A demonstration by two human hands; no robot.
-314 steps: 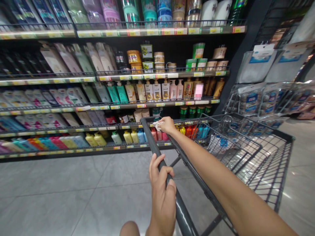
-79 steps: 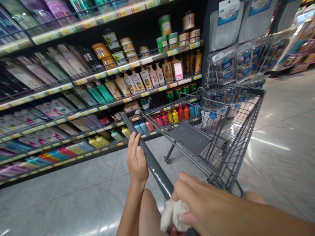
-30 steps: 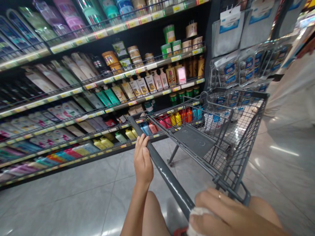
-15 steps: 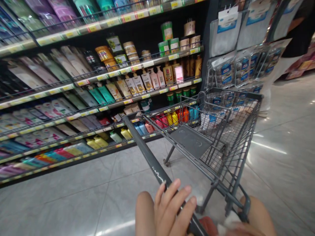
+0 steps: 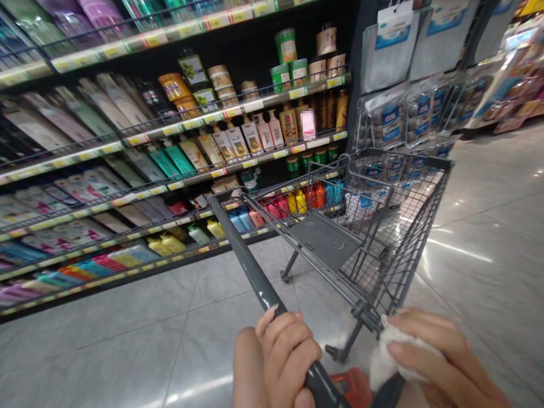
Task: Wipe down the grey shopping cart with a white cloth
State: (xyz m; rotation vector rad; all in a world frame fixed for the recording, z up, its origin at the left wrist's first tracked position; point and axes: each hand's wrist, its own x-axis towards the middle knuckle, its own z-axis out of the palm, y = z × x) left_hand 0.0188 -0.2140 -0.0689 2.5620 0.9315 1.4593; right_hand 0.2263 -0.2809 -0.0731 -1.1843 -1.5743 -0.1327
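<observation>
Left hand (image 5: 289, 357): I see its fingers close together, clamped around the handle bar (image 5: 244, 258).
Handle bar: a smooth, round, dark gray tube with shiny reflection; it goes slantwise from the shelves (image 5: 238, 167) to the bottom of my view.
Right hand (image 5: 442, 357): its fingers are bent around a white wad (image 5: 385, 354), the two upper ones a little apart.
White wad: soft and crumpled, cloth or paper I cannot tell; it is at lower right, against the dark frame of the cart (image 5: 419, 238).
Cart: gray wire mesh, with a flat, matt seat panel (image 5: 325, 241).
Red piece (image 5: 352, 382): smooth, between the hands, partly hidden; I cannot tell what it is.
Shelf side: the bar's far end is near the shelves; contact I cannot judge.
Floor (image 5: 127, 340): glossy gray tiles extend left of the bar and right of the cart, giving me room.
</observation>
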